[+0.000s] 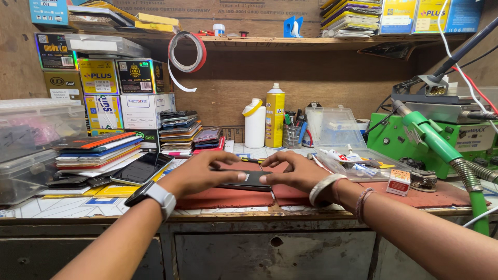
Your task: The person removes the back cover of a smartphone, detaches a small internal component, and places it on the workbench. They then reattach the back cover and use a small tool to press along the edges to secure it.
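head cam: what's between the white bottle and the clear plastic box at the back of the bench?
The head view shows a yellow spray can, then a cup of tools, between the white bottle and clear plastic box.

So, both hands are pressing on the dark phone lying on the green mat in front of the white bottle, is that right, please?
Not quite: the mat is red, not green, as the head view shows. Both the left hand and right hand do rest on the dark phone, with the white bottle behind.

At the bench's centre a phone (249, 180) lies on a mat (223, 198), with the left hand (199, 173) at its nine o'clock and the right hand (293, 172) at its three. Toward twelve stand a jug (254, 124) and a spray can (275, 117) side by side. At ten sit stacked phones (179, 132) before piled boxes (124, 93). At two lies an open case (340, 135), a machine (441, 137) beyond.
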